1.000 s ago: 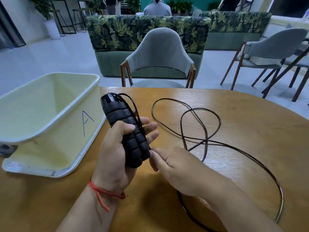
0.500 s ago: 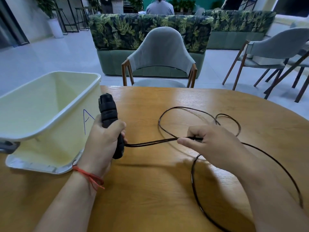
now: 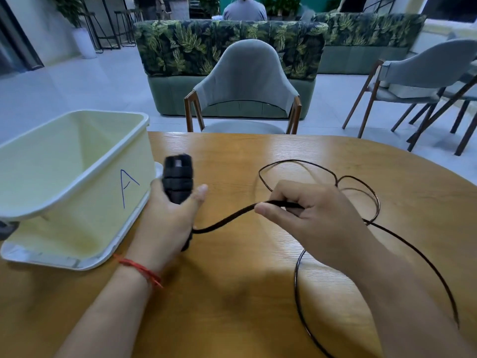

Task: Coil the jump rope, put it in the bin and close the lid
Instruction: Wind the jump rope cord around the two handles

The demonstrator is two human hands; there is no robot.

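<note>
My left hand [image 3: 167,218] grips the black ribbed jump rope handles [image 3: 178,177] upright, just right of the pale yellow bin [image 3: 77,192] marked with a blue "A". The thin black rope [image 3: 227,218] runs from the handles' lower end to my right hand [image 3: 309,218], which pinches the doubled cord between thumb and fingers. Beyond my right hand the rope lies in loose loops [image 3: 361,192] on the wooden table [image 3: 232,293] and curves down to the lower right. The bin stands open on a white lid or base [image 3: 51,259].
A grey chair [image 3: 245,81] stands at the table's far edge, with a leaf-patterned sofa [image 3: 227,45] behind it. More chairs [image 3: 418,81] are at the right. A person [image 3: 244,9] sits beyond the sofa, facing away.
My right hand drew the cord out from the handles to the right, then came back a little, so the cord now sags. The handles turned more upright, and the loops on the table shifted.
</note>
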